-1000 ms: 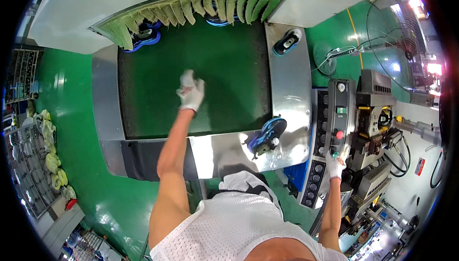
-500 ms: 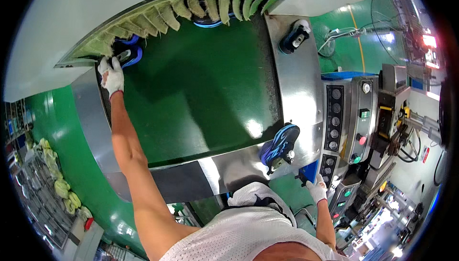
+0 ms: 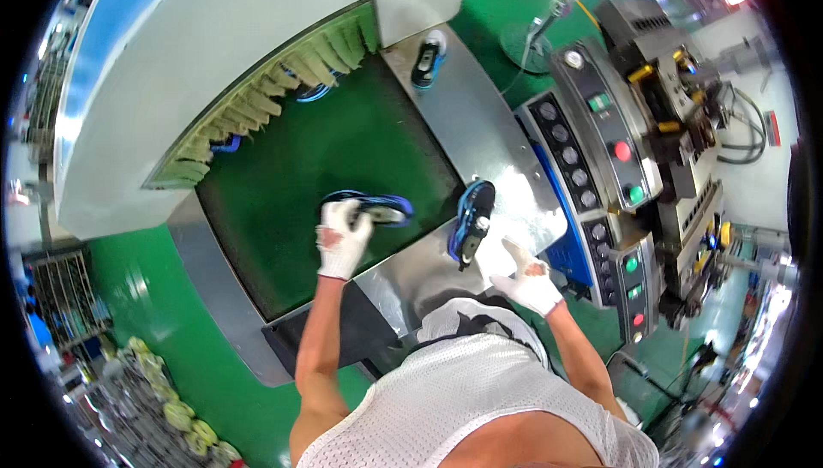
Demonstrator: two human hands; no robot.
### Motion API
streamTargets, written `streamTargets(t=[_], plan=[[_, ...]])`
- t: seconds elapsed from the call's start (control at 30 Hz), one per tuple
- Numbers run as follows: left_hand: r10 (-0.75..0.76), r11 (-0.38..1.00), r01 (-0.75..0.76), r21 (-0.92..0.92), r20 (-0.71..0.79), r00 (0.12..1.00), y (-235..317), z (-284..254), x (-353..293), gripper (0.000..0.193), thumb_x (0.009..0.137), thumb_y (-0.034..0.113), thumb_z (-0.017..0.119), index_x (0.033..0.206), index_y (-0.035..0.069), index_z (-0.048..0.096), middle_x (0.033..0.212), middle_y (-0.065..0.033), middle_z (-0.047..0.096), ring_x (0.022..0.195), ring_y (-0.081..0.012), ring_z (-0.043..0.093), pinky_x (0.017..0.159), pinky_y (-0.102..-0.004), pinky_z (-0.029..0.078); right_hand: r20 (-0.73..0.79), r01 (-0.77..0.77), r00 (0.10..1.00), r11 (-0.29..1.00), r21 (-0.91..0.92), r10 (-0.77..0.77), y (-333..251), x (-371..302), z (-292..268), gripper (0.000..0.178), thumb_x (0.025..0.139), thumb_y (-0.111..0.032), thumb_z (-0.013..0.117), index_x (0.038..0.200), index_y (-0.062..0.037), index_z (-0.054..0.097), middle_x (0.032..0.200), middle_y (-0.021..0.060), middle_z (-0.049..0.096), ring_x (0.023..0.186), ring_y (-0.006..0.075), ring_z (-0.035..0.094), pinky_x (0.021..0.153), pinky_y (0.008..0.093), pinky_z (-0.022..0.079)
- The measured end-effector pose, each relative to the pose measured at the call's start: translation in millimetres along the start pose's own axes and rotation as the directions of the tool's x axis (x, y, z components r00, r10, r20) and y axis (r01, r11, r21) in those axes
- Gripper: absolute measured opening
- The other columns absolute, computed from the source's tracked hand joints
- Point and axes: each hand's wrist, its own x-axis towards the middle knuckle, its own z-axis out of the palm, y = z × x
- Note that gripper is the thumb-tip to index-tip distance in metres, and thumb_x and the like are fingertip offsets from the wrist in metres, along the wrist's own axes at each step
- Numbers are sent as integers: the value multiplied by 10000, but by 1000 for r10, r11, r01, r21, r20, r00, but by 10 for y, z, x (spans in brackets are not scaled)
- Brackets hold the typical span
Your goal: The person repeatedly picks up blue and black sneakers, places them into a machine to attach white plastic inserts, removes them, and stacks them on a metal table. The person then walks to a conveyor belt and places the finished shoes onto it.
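Note:
My left hand (image 3: 343, 243), in a white work glove, grips the end of a black-and-blue shoe (image 3: 393, 208) over the near part of the green conveyor belt (image 3: 283, 168). My right hand (image 3: 530, 286), also gloved, is open with thumb and fingers apart. It hovers by the metal rim, just right of a second black-and-blue shoe (image 3: 473, 221) that sits on the near right corner. I cannot make out anything in its palm. Two more shoes, one blue (image 3: 225, 144) and one dark with a blue edge (image 3: 315, 91), show partly under the fringed curtain (image 3: 261, 99).
Another shoe (image 3: 428, 62) stands on the far right metal ledge (image 3: 467, 95). The white machine housing (image 3: 231, 48) rises behind the curtain. On the right are control panels (image 3: 600, 108) with gauges and coloured buttons. A dark plate (image 3: 343, 331) lies along the near left rim.
My left hand has drawn a shoe from the curtain's left end toward me and rightward. My right hand has come up from beside the panels toward the corner shoe. The view has turned.

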Motion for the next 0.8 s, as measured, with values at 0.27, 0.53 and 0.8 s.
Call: streamTargets(t=[0.27,0.53,0.8], plan=[[751,653,-637,-410,458,475,2763,1413,-409,314,796,138,778,1075,51,663,1069,-142,663,986,-321,659,840,-404,536,-557,206,815,978,22,-160,541,-359,-578,633,720,-120,672,1323,-21,507,1221,238,593,1139,453,581,981,480,478],[958,259,-700,-665,269,99,5214,2480,-940,517,853,83,746,1322,-12,551,1327,-243,574,1194,-379,601,1022,-433,493,-486,469,670,186,863,561,1625,-2145,-1321,498,819,-177,793,1270,-40,632,1090,21,687,956,121,608,872,301,512],[805,589,-387,-709,558,202,6411,4621,-1718,587,981,248,625,1463,1,400,1387,-239,528,1248,-314,583,1047,-410,472,-346,746,283,21,666,894,2533,-3179,-1142,188,781,-242,775,851,-100,674,719,-57,594,527,19,462,453,229,331]])
